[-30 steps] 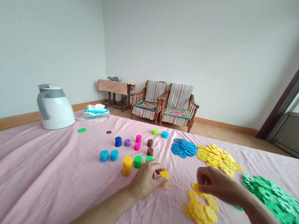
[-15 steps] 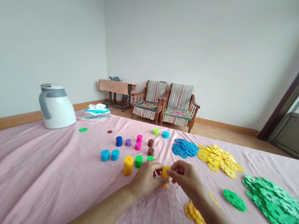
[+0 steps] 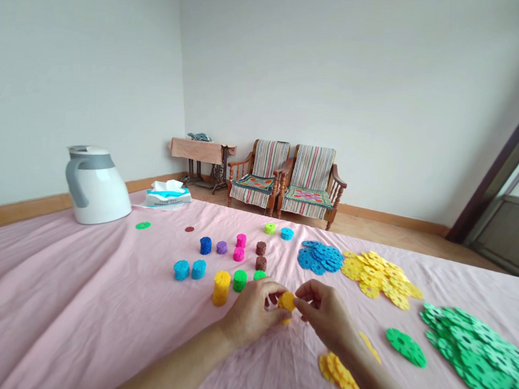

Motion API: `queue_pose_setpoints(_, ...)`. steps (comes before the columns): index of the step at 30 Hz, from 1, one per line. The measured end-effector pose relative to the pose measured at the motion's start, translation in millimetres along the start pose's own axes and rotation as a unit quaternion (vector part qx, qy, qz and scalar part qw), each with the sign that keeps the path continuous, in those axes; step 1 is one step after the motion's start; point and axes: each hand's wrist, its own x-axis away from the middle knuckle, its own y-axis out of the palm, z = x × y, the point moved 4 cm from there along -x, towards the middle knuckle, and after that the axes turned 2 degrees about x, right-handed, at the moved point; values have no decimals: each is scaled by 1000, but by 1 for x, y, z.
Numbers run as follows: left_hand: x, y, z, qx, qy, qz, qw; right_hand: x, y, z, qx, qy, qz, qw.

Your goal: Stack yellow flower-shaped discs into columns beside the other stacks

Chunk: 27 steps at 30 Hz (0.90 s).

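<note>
My left hand (image 3: 253, 314) grips a short stack of yellow snowflake discs (image 3: 286, 301) just above the pink cloth. My right hand (image 3: 325, 311) pinches the same stack from the right side, fingertips meeting those of the left. A loose pile of yellow discs (image 3: 341, 375) lies under my right forearm. A taller finished yellow stack (image 3: 221, 287) stands to the left of my hands, with a green stack (image 3: 239, 280) beside it.
Small stacks in blue, cyan, purple, pink, brown and green stand behind my hands. Flat piles lie further right: blue discs (image 3: 319, 257), yellow discs (image 3: 380, 277), green discs (image 3: 479, 353). A white kettle (image 3: 95, 185) and a tissue pack (image 3: 167, 194) sit far left.
My right hand left the loose yellow pile and moved left to meet my left hand at the small yellow stack. My left hand stayed put.
</note>
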Motion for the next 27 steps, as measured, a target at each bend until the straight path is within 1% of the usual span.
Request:
queue_pose_setpoints(7, 1, 0, -1, 6, -7, 4, 1000, 5, -1, 1, 9, -10, 3, 1000)
queue_pose_setpoints(10, 1, 1, -2, -1, -4, 1, 1000, 5, 0, 0, -4, -14, -8, 1000)
queue_pose_setpoints(12, 0, 0, -1, -2, -2, -1, 1000, 4, -3, -1, -8, -13, -12, 1000)
queue_pose_setpoints(14, 0, 0, -1, -5, -3, -1, 1000, 1, -11, 0, 9, -11, -7, 1000)
queue_pose_setpoints(17, 0, 0, -1, -8, -8, -3, 1000, -3, -32, 3, 87, -14, 20, 996)
queue_pose_setpoints(19, 0, 1, -1, -9, -8, -7, 1000, -4, -48, 6, 158, -18, 26, 987)
queue_pose_setpoints(23, 1, 4, -1, -15, 3, -19, 1000, -1, -71, 16, 301, -11, -25, 953)
queue_pose_setpoints(25, 1, 5, -2, -20, 4, -23, 1000, 2, -77, 23, 344, 4, -51, 937)
queue_pose_setpoints(27, 1, 6, -2, -21, 4, -27, 999, 5, -80, 28, 362, 12, -70, 929)
